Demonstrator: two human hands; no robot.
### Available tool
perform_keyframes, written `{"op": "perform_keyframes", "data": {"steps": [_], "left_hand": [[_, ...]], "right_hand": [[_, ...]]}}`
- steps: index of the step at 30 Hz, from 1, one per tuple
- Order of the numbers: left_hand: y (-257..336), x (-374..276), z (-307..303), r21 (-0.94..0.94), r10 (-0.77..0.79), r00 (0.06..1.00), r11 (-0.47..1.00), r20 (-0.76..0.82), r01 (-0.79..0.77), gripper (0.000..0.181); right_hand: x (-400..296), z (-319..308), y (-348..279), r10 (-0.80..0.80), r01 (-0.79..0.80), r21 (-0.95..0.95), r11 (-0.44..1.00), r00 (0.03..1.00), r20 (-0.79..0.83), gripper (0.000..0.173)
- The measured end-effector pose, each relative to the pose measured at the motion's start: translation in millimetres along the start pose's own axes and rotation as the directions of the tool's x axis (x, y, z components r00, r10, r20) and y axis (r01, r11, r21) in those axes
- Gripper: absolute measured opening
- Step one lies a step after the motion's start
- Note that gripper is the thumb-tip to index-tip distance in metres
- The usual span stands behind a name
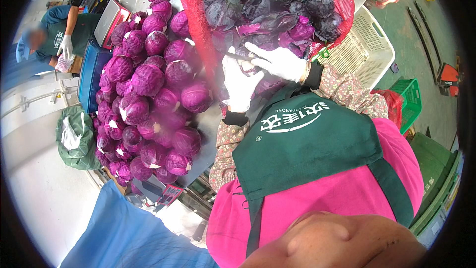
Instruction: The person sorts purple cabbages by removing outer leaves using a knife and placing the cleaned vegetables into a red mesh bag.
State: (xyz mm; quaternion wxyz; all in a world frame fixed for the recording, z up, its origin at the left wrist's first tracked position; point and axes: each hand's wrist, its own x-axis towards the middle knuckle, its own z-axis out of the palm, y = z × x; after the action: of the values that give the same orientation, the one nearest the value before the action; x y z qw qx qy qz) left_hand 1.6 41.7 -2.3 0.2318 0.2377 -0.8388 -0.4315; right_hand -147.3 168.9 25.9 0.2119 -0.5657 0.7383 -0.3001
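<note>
My right hand (pixel 284 62), in a white glove, grips a knife. Its narrow dark blade (pixel 238 56) points left across a red cabbage (pixel 248 66) with a pale cut patch. Gloved in white too, my left hand (pixel 240 87) holds that cabbage from the left and below, covering much of it. Just beyond both hands lies an open red mesh bag (pixel 199 26) of red cabbages with dark outer leaves (pixel 256 3). Purple leaves (pixel 297 35) lie near my right hand. To the left are heaped many smooth purple cabbages (pixel 148 80), some with whitish patches.
A cream plastic crate (pixel 383 50) stands right of the bag, above the green floor. Farther right are a green crate (pixel 412 100) and a pallet jack (pixel 448 78). Behind the heap, a blue bin (pixel 89 78) stands near a co-worker (pixel 61 37) in white gloves.
</note>
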Motion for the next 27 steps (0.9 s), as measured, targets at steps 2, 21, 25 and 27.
{"op": "perform_keyframes", "data": {"steps": [2, 21, 25, 27], "left_hand": [[2.4, 1.3, -0.9, 0.009, 0.014, 1.0, 1.0, -0.006, -0.014, 0.108], [24.9, -2.0, 3.8, -0.551, -0.2, 0.98, 0.817, 0.011, 0.172, 0.116], [28.9, -6.9, -2.2, -0.529, -0.195, 0.981, 0.834, -0.013, 0.159, 0.114], [30.0, -8.2, -5.0, -0.52, -0.192, 0.981, 0.841, -0.029, 0.149, 0.112]], "right_hand": [[1.9, 5.2, 9.5, -0.024, 0.04, 0.192, 0.981, 0.996, -0.087, 0.056], [1.8, -15.5, -16.9, 0.353, -0.304, 0.308, 0.902, 0.928, -0.117, 0.057], [1.2, -12.1, -11.4, 0.314, -0.228, 0.406, 0.885, 0.936, -0.161, 0.048], [2.4, -12.6, -10.5, 0.316, -0.204, 0.468, 0.86, 0.933, -0.174, 0.04]]}}
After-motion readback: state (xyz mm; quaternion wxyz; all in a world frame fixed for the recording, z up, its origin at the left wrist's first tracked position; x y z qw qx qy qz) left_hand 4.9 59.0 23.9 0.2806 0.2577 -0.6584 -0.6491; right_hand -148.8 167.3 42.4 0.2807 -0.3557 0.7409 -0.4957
